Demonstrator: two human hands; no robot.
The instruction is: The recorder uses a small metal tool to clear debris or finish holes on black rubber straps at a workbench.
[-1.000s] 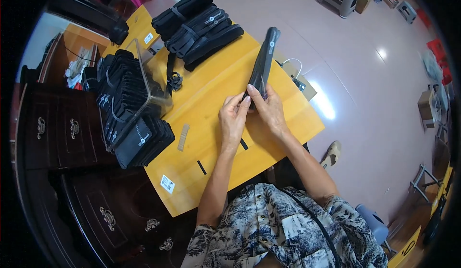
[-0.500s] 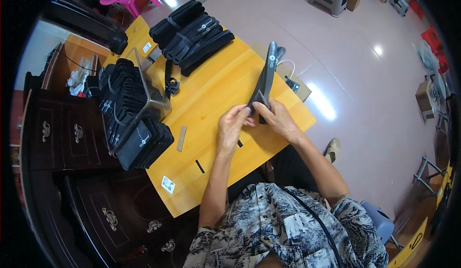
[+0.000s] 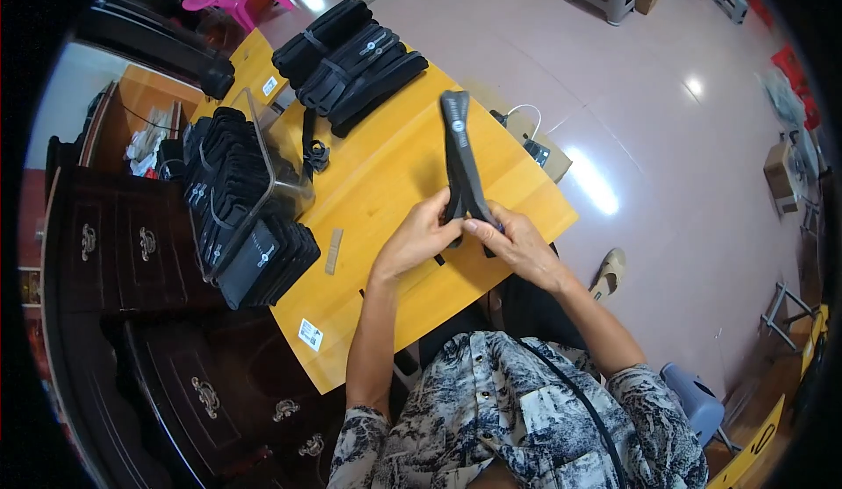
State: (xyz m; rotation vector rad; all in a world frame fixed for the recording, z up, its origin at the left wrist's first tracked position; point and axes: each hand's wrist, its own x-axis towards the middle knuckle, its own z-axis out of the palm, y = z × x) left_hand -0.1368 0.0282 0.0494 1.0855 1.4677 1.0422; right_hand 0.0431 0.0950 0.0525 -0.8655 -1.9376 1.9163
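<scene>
A long black padded strap piece (image 3: pixel 458 154) stands lifted off the yellow wooden table (image 3: pixel 386 173), its near end held between both hands. My left hand (image 3: pixel 419 239) grips that end from the left side. My right hand (image 3: pixel 510 243) pinches it from the right, fingers closed on the black material. The far end of the piece points away from me, above the table's middle.
A row of similar black pieces (image 3: pixel 351 59) lies at the table's far end. More are stacked in a clear bin (image 3: pixel 237 182) and beside it (image 3: pixel 272 261) on the left. A small tan strip (image 3: pixel 334 251) lies on the table. Dark wooden drawers (image 3: pixel 132 252) stand to the left.
Both hands have raised the black piece's near end toward me and turned it more upright. The view has shifted slightly.
</scene>
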